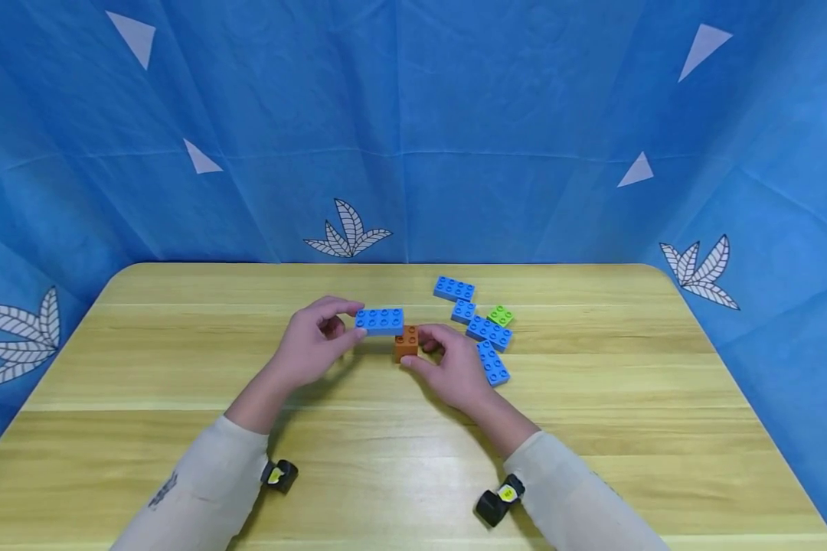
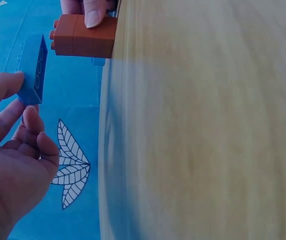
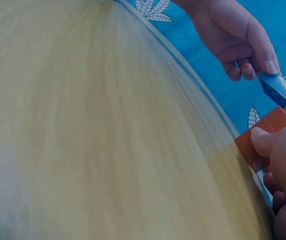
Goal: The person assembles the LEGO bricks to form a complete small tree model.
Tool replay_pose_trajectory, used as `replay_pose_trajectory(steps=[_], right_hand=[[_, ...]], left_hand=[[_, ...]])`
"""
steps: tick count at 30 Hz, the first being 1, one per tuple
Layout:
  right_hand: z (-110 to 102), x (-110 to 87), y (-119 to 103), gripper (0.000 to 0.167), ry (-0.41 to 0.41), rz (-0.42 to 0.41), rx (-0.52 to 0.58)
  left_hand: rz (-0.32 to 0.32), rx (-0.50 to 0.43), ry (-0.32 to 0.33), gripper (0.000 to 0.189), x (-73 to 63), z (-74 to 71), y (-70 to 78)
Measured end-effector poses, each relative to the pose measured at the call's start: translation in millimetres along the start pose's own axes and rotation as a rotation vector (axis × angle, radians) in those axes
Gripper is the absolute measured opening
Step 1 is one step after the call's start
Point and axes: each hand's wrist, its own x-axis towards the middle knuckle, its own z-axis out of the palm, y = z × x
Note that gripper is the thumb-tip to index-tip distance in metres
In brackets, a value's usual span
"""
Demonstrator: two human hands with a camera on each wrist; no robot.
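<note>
Fingers of the left hand pinch a blue brick just above the orange brick, which the right hand grips on the bench's middle. Best square the studs first, then press straight down, I judge

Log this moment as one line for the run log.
left hand: holds blue brick above table | right hand: grips orange brick on table | bricks: apart | spare bricks: beside right hand
</note>
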Motion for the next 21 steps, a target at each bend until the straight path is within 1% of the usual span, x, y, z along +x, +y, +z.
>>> replay_pose_trajectory(steps=[4, 8, 13, 17, 21], right_hand=[[0.4, 0.6, 0.7, 0.034, -0.001, -0.004, 0.009], [0.6, 0.9, 1.1, 0.035, 0.002, -0.013, 0.01], [0.6, 1.6, 1.0, 0.035, 0.005, -0.015, 0.01], [0.9, 1.9, 1.1, 0.036, 0.006, -0.006, 0.013], [1.1, 1.8, 0.6, 0.038, 0.01, 0.003, 0.016]], left_hand=[[0.009, 0.013, -0.015, 0.033, -1.6, -0.2, 1.2], [-0.014, 0.042, -0.031, 0.033, -2.7, -0.1, 3.2], [-0.029, 0.035, -0.037, 0.033, -3.7, 0.3, 5.6], [-0.021, 0.035, -0.04, 0.032, -3.6, 0.0, 4.6], [0.018, 0.045, -0.039, 0.031, -3.5, -1.0, 2.2]])
